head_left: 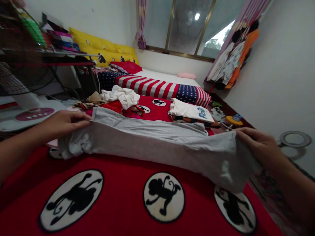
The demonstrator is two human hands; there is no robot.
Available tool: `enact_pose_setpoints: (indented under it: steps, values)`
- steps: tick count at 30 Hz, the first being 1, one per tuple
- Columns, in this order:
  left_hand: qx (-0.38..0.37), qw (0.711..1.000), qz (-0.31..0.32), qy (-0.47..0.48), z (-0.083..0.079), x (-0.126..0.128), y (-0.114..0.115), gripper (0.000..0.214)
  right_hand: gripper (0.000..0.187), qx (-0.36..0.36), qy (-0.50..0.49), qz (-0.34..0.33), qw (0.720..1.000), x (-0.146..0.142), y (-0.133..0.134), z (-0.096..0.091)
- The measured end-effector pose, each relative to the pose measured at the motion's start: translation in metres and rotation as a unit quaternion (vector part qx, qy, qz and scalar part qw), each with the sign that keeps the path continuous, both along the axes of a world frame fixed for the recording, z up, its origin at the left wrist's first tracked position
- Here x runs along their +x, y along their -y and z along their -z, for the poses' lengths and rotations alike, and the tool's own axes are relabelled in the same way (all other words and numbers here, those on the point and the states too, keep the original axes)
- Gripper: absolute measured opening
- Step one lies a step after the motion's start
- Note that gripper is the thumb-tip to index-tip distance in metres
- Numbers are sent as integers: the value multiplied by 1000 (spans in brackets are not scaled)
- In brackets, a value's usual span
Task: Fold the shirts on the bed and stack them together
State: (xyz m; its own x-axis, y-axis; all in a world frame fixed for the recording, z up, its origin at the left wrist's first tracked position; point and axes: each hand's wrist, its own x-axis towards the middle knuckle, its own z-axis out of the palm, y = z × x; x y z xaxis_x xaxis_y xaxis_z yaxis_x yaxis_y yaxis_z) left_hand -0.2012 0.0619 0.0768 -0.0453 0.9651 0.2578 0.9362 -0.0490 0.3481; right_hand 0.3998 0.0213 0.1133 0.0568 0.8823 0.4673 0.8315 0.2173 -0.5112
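A limp, light-grey fabric garment point(157, 147) spans the centre of the view, held stretched from side to side above a red cloth cover printed with white ovals and black monkey figures point(123, 200). At its left end I grasp the upper edge with the left hand point(67, 124), thumb and fingers pinched together; below this grip the fabric bunches into loose creases. At the opposite end I grasp the upper corner with the right hand point(258, 139), fingers closed over the edge, while the near panel hangs downward and partly overlaps the rightmost oval. Between the two grips the upper edge sags slightly, and a further layer of the garment shows behind it.

Just beyond the garment, toward the right, a folded white cloth shirt with blue lettering point(189, 109) lies on top of darker folded fabric. Beyond it to the left lies a crumpled white cloth point(123, 96), heaped beside red and brown pieces. Farther back, star-and-stripe fabric in red, white and blue point(150, 85) drapes along a bed, with a red pillow point(130, 67) and a long yellow cushion point(98, 46) at its left end.
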Motion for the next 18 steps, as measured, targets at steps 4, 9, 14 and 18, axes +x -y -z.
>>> enact_pose_setpoints:
  steps: [4,9,14,18]
  values:
    - [14,990,-5,-142,4,22,-39,44,38,-42,11,28,999,-3,-84,22]
    - [132,955,15,-265,8,73,-38,34,32,-31,46,100,993,-29,-120,66]
    - [56,956,280,-60,37,150,-19,24,20,-24,104,-2,994,-79,-91,76]
    - [22,912,407,38,65,209,-12,26,36,-168,210,-5,963,-106,-78,75]
